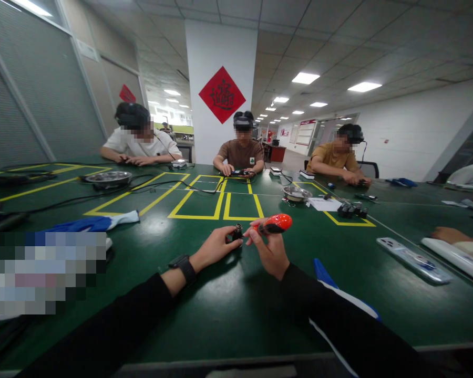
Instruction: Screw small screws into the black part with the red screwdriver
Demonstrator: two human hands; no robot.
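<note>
Just ahead of me over the green table, my left hand (215, 247) pinches a small black cylindrical part (237, 231) with a metallic top between thumb and fingers. My right hand (274, 254) is closed around a screwdriver (278, 224) with an orange and black handle. The handle's thick end points up and to the right, and the front of the tool lies toward the black part. Fingers hide much of the shaft; I cannot tell whether its tip touches the part.
Farther right are a metal bowl (297, 193), white paper (324, 204) and several black parts (352, 210). A phone (413, 260) lies at right. A blue glove (86, 224) is at left; a blue-and-white item (326, 274) lies by my right forearm. Co-workers sit opposite.
</note>
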